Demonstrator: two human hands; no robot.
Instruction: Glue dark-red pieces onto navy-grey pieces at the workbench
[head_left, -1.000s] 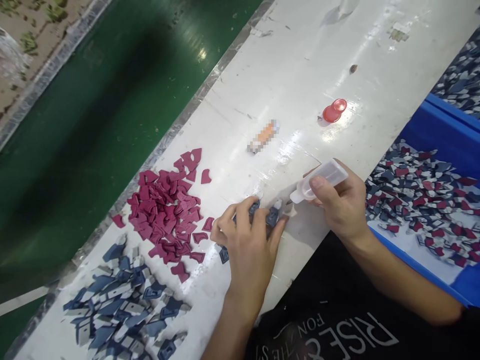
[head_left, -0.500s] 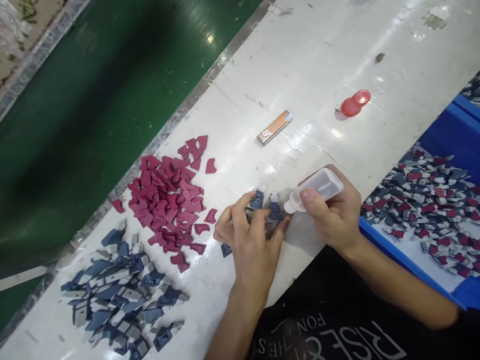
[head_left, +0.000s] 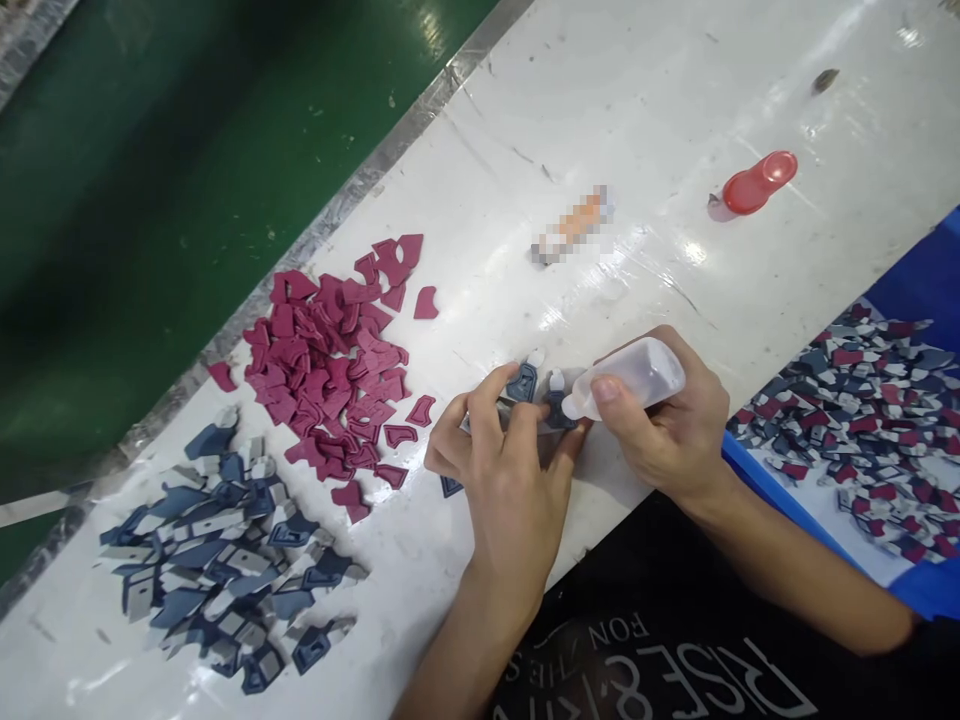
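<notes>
My left hand (head_left: 506, 450) is closed with its fingertips on a small dark blue-and-grey plastic piece (head_left: 557, 408). A second blue-and-grey piece (head_left: 523, 381) shows just beyond the index finger. Part of what lies under the palm is hidden. My right hand (head_left: 664, 430) grips a translucent white squeeze bottle (head_left: 637, 378), tilted so that its nozzle points down-left at the piece between my left fingers. The nozzle tip is right by that piece; whether they touch I cannot tell. Another blue piece (head_left: 450, 485) peeks out left of my left wrist.
Maroon flat pieces (head_left: 322, 370) lie heaped on the white table (head_left: 480, 200), with a pile of blue-and-grey pieces (head_left: 217, 560) nearer. A blurred orange object (head_left: 574, 228) and a red cap-like item (head_left: 757, 185) lie farther off. At right, a blue bin (head_left: 757, 470) holds many mixed pieces.
The camera view has shifted slightly, so the table things appear displaced. The bottle's nozzle stays by the piece in my left fingers, and both hands keep nearly the same hold.
</notes>
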